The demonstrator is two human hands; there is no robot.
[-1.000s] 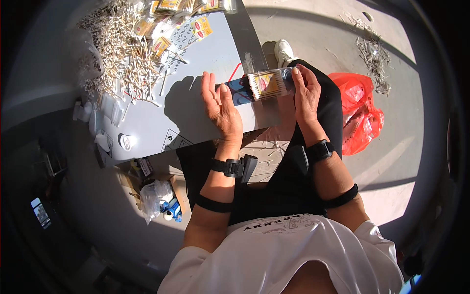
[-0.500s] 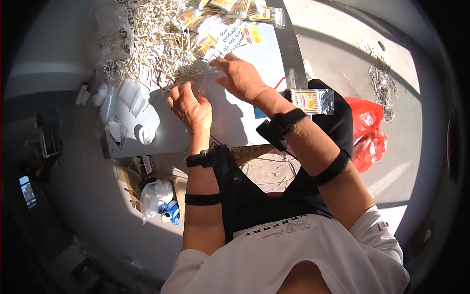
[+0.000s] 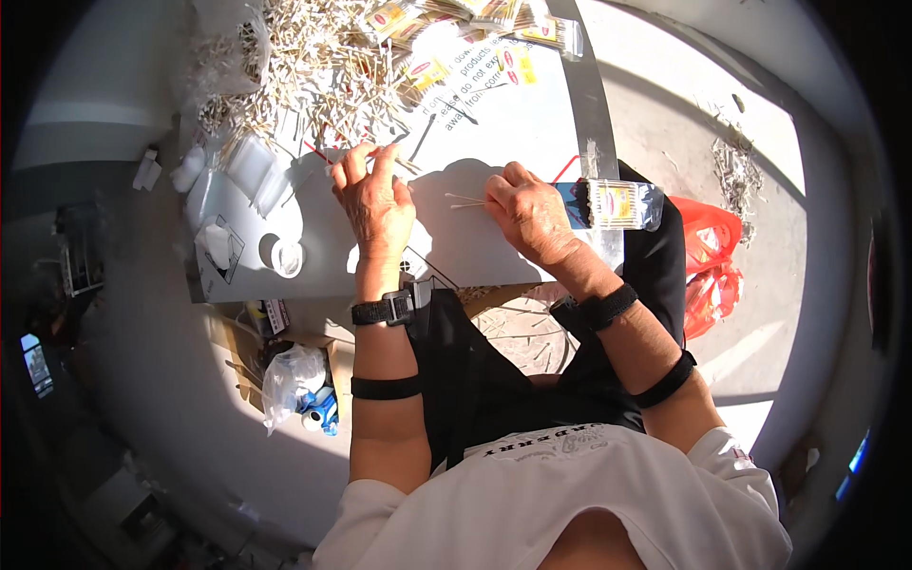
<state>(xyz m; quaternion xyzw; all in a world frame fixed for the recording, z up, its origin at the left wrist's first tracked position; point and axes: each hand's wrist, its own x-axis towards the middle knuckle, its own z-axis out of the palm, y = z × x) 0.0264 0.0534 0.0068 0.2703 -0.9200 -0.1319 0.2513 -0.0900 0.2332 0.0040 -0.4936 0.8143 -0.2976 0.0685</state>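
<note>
A large heap of loose cotton swabs covers the far left of the white tabletop. My left hand lies at the heap's near edge, its fingers bent and apart over a few swabs. Further right, my right hand is closed in a pinch on cotton swabs, whose white tips point left. Just right of that hand, a clear packet filled with swabs bears a yellow and red label and juts over the table's right edge. Several similar packets are piled at the far side.
Clear plastic bags and a small round white container sit on the left of the table. Red plastic bags stand on the floor to the right, near scattered swabs. A box with a plastic bag is below left.
My right hand has drawn back from the heap toward the near right, with swabs now showing in its fingers. My left hand has stayed by the heap's edge.
</note>
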